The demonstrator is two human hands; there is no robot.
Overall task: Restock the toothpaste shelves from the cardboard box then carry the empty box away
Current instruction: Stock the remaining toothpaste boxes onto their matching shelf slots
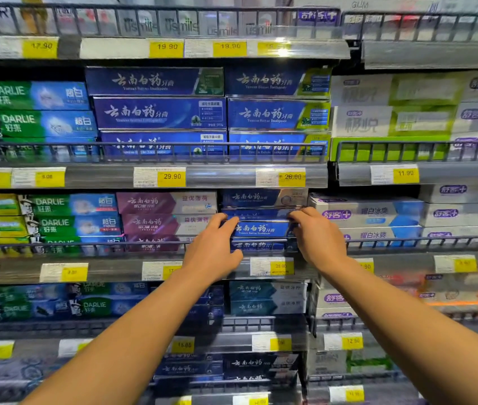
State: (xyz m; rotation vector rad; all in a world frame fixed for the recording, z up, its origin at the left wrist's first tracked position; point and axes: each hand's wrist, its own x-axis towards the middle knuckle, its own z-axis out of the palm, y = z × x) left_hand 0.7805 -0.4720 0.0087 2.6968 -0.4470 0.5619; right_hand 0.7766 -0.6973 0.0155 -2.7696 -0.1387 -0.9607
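I am standing in front of the toothpaste shelves (pixel 231 176), which are filling the whole view, with grey wire rails along the front and yellow price tags (pixel 171 176) below each level. Green cartons (pixel 42 96) are lying at the left, purple cartons (pixel 167 203) beside the middle, white cartons (pixel 366 213) at the right. In the third level from the top I am holding a blue toothpaste box (pixel 261 228) by its two ends. It is long and flat, dark blue with white Chinese letters, sitting in its stack between other blue boxes. My left hand (pixel 213 249) is gripping the left end with curled fingers, and my right hand (pixel 318 238) is gripping the right end.
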